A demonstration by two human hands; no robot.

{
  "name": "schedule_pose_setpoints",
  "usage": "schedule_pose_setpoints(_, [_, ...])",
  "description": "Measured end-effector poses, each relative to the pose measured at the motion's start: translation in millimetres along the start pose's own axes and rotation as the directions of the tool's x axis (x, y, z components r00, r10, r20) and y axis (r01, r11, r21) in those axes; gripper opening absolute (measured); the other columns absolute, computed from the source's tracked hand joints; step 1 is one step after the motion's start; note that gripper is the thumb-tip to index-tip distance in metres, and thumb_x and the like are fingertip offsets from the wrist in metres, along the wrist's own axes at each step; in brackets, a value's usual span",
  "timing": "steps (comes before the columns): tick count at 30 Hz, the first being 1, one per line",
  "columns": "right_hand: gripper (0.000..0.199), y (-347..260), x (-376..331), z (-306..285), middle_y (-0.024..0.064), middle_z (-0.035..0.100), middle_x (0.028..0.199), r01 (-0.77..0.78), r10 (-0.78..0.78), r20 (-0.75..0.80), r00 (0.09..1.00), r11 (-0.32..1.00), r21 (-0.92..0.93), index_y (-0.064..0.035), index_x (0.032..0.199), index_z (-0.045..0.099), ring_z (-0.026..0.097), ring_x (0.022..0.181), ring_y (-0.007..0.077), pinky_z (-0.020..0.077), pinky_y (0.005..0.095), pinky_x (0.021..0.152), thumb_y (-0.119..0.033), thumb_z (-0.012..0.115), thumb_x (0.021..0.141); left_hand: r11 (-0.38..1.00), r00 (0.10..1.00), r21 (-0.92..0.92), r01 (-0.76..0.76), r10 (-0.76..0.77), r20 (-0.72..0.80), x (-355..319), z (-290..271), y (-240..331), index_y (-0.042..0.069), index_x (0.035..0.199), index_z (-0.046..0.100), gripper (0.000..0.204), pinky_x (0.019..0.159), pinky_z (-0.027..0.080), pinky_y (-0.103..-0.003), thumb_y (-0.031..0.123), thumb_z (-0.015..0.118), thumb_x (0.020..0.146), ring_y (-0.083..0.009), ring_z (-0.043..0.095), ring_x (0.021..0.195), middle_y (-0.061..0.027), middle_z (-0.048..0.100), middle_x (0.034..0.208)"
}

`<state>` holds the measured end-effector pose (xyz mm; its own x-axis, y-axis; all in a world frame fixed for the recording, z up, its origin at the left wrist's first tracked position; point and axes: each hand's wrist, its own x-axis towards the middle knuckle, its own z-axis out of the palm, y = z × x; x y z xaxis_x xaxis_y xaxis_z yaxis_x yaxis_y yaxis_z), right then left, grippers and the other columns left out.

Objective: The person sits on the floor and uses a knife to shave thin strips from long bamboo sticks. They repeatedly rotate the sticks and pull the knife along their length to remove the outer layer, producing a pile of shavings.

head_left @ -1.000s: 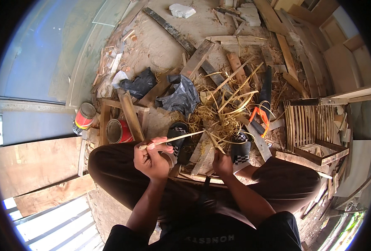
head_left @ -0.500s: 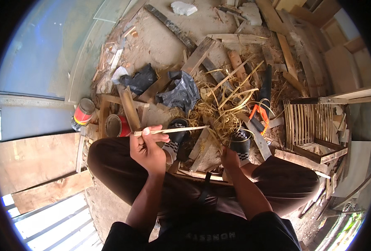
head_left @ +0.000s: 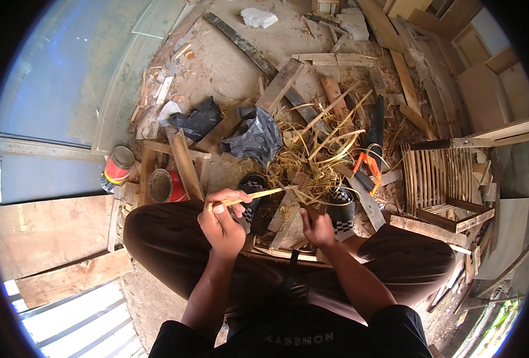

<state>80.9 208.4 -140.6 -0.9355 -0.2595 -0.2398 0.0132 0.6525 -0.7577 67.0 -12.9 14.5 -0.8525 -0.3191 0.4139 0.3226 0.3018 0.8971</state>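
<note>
My left hand (head_left: 224, 222) is closed on a thin, pale bamboo strip (head_left: 267, 192), pinching it near one end. The strip's far end points right, over the pile of curled shavings (head_left: 321, 158). Close to that end, a little nearer to me, my right hand (head_left: 318, 228) is curled into a fist, and what it grips is hidden by the fingers. Both hands are above the floor between my knees, with my checkered shoes (head_left: 252, 186) just beyond them.
An orange-handled saw (head_left: 368, 172) lies right of the shavings. Slatted wooden frame (head_left: 440, 179) stands farther right. To the left are black plastic bags (head_left: 255, 136), a red can (head_left: 167, 185) and another can (head_left: 120, 164). Wood offcuts (head_left: 282, 83) litter the floor beyond.
My left hand has moved right and slightly nearer to me, and the strip now tilts up toward its far end. My right hand has shifted slightly left; the narrow piece earlier seen beyond it no longer shows clearly.
</note>
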Motion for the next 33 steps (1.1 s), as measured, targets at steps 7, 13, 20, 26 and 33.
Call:
schedule_pose_setpoints(7, [0.029, -49, -19, -24, 0.0240, 0.068, 0.079, 0.208, -0.184, -0.141, 0.973, 0.960, 0.185, -0.0022, 0.107, 0.070, 0.070, 0.074, 0.0405, 0.0555, 0.0448, 0.064, -0.025, 0.053, 0.102, 0.991, 0.959, -0.133, 0.023, 0.015, 0.282, 3, -18, 2, -0.002, 0.102, 0.057, 0.035, 0.044, 0.039, -0.021, 0.025, 0.036, 0.109, -0.0088, 0.051, 0.048, -0.0203, 0.073, 0.091])
schedule_pose_setpoints(13, [0.033, 9, -1, 5, 0.0276, 0.066, 0.080, -0.068, 0.074, -0.047, 0.996, 0.992, 0.107, -0.0008, 0.105, 0.068, 0.066, 0.076, 0.0470, 0.0537, 0.0496, 0.066, -0.028, 0.049, 0.104, 0.987, 0.951, -0.155, 0.040, 0.011, 0.309, -1, -12, 4, -0.004, 0.101, 0.054, 0.040, 0.046, 0.046, -0.026, 0.030, 0.033, 0.110, -0.0150, 0.057, 0.052, -0.0241, 0.069, 0.083])
schedule_pose_setpoints(20, [0.031, -46, -11, 4, 0.0278, 0.067, 0.084, 0.081, -0.059, -0.102, 0.993, 0.972, 0.223, -0.0009, 0.112, 0.068, 0.068, 0.077, 0.0446, 0.0534, 0.0475, 0.068, -0.026, 0.051, 0.103, 0.982, 0.978, -0.181, 0.052, -0.013, 0.209, -8, -18, -2, -0.003, 0.097, 0.056, 0.039, 0.046, 0.045, -0.023, 0.029, 0.036, 0.109, -0.0130, 0.060, 0.054, -0.0200, 0.071, 0.083])
schedule_pose_setpoints(26, [0.036, 59, -1, 45, 0.0269, 0.065, 0.078, -0.268, 0.270, -0.092, 0.958, 0.963, 0.037, 0.0019, 0.094, 0.067, 0.066, 0.074, 0.0446, 0.0511, 0.0495, 0.065, -0.028, 0.048, 0.104, 0.989, 0.953, -0.147, 0.024, 0.021, 0.301, -7, -8, -1, -0.004, 0.102, 0.050, 0.045, 0.056, 0.051, -0.032, 0.036, 0.031, 0.110, -0.0225, 0.060, 0.055, -0.0223, 0.062, 0.077])
schedule_pose_setpoints(33, [0.028, -1, 1, 38, 0.0270, 0.067, 0.085, -0.077, 0.104, -0.112, 0.988, 0.972, 0.223, -0.0004, 0.098, 0.068, 0.066, 0.082, 0.0465, 0.0514, 0.0528, 0.072, -0.023, 0.053, 0.101, 0.985, 0.990, -0.164, 0.047, -0.024, 0.138, -6, -9, -2, -0.004, 0.099, 0.053, 0.040, 0.051, 0.051, -0.029, 0.030, 0.035, 0.109, -0.0182, 0.062, 0.055, -0.0234, 0.067, 0.080])
